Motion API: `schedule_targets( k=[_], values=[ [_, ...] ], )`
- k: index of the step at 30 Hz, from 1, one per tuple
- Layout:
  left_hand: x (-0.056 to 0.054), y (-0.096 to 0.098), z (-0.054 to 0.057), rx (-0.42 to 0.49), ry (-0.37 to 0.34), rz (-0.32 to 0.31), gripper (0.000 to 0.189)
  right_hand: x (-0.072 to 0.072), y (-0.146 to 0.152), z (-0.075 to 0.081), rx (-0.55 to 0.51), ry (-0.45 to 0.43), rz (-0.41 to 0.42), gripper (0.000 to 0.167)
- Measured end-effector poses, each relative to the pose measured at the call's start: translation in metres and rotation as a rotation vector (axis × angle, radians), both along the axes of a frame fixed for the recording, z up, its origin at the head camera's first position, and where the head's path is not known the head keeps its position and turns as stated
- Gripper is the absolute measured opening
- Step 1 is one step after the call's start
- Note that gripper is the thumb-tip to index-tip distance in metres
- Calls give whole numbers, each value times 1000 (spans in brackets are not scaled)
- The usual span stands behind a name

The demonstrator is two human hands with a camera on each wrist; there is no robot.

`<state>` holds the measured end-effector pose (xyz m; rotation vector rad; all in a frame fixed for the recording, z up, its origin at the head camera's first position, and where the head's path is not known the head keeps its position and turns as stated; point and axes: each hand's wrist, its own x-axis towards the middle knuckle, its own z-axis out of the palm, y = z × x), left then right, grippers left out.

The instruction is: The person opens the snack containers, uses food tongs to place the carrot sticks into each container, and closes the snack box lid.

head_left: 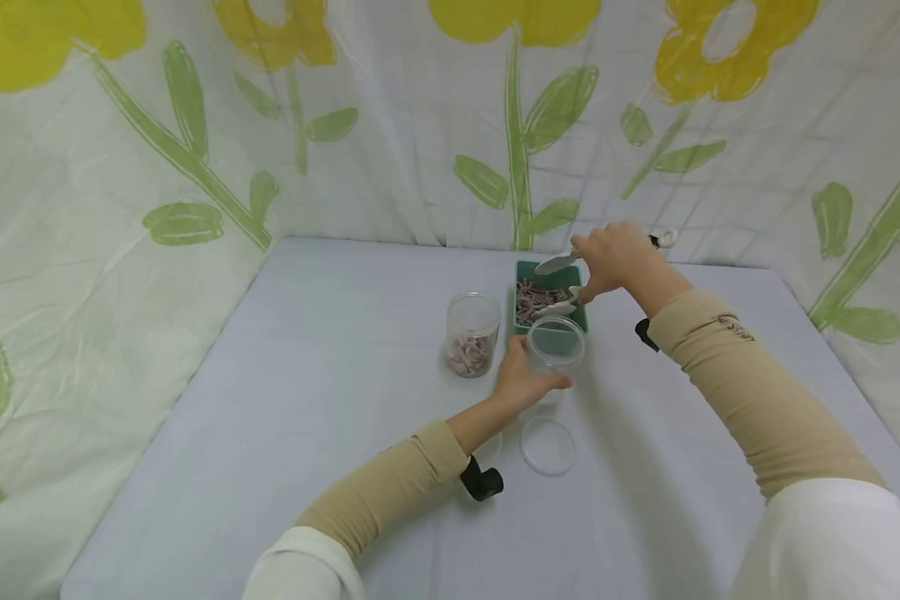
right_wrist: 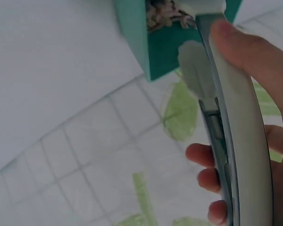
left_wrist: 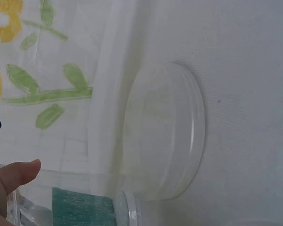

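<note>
My left hand [head_left: 523, 379] grips a clear plastic jar [head_left: 557, 337] close by the near side of a green container [head_left: 521, 268]. That jar looks empty. Brownish-pink shredded pieces [head_left: 534, 302] lie inside the green container. My right hand [head_left: 617, 257] holds a pair of tongs [right_wrist: 245, 122] by the handles. The tongs' pale tips are spread apart, one low over the pieces and the other above the container's back part. Left of the container stands a second clear jar [head_left: 471, 354], partly filled with similar pieces.
A clear round lid [head_left: 547, 473] lies flat on the table [head_left: 330, 375], nearer to me than the jars. Another clear lid's edge [head_left: 499, 450] shows beside my left forearm. Behind the table hangs a flower-painted sheet [head_left: 390, 167].
</note>
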<state>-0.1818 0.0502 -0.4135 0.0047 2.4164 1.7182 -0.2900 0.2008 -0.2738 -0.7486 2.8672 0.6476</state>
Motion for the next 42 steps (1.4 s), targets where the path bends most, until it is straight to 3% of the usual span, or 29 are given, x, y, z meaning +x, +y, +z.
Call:
schedule_targets(
  k=[5,6,11,12,13,17,23,28,37,42],
  values=[
    [0,-1,-3,17,8,-9,76,-1,-3,20,66,-57,-47,96],
    [-3,0,-11,12,38,-9,76,-1,-4,20,94,-66,-49,96],
    [-3,-1,-10,18,33,-16,74,-4,-11,5,171,-71,-7,93],
    [-3,-1,-10,22,32,-17,74,-4,-11,2,166,-58,4,92],
    [-1,-1,-2,30,6,-20,74,-5,-10,0,157,-43,11,91],
    [-1,1,-3,33,5,-19,75,-6,-7,2,105,-14,-10,89],
    [-1,1,-3,28,0,-20,75,-5,0,-3,104,-62,-87,86],
    [0,0,-5,31,16,-24,75,-6,13,-17,2,-75,-120,71],
    [-1,-2,-2,41,43,-22,72,3,26,-42,-91,31,16,40],
    [0,-3,0,44,46,-25,71,14,27,-53,-137,91,83,37]
  ],
)
